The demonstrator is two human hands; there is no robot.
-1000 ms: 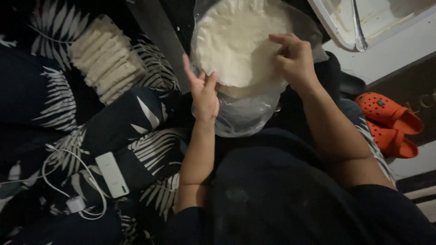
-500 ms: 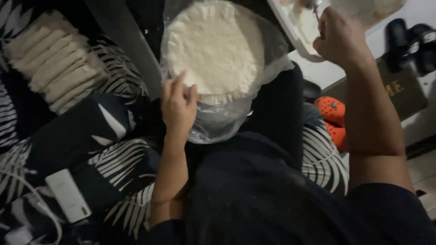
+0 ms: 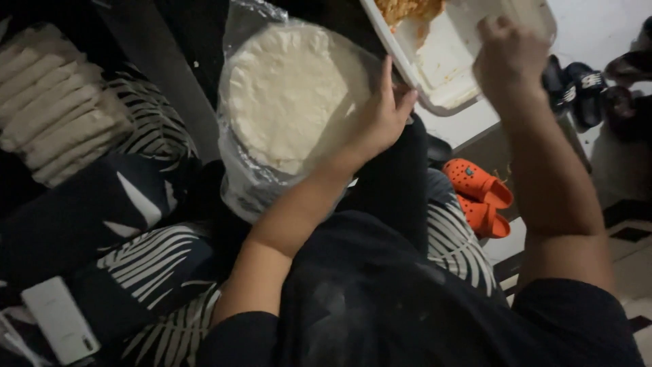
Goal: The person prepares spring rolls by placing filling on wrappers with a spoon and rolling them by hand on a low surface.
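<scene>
From the head camera, a round stack of pale, floury flatbreads [image 3: 288,95] is seen lying flat in a crinkled clear plastic bag [image 3: 248,190], resting over the person's dark lap. Being a disc, the stack has no long axis; its broad matte face is turned up toward the camera, and the bag's open, bunched mouth points away from the person. The left hand [image 3: 380,119] is laid against the right edge of the stack, fingers spread and nearly straight, the palm pressed on the plastic at the rim; nothing is clasped, and the flatbreads lie to the left of and under the fingertips. The right hand [image 3: 509,58] is raised over a white rectangular plastic tray [image 3: 441,75] with rounded corners, which carries an orange crumbly filling [image 3: 407,10] at its far end. The fingers are curled closed, but whether anything is pinched in them cannot be told, as the hand is blurred. A row of folded pale pastries [image 3: 54,129] is set on leaf-patterned dark fabric [image 3: 149,258] at the left, a white phone [image 3: 61,319] lies near the lower corner, and orange foam clogs [image 3: 479,194] are seen on the floor at the right
</scene>
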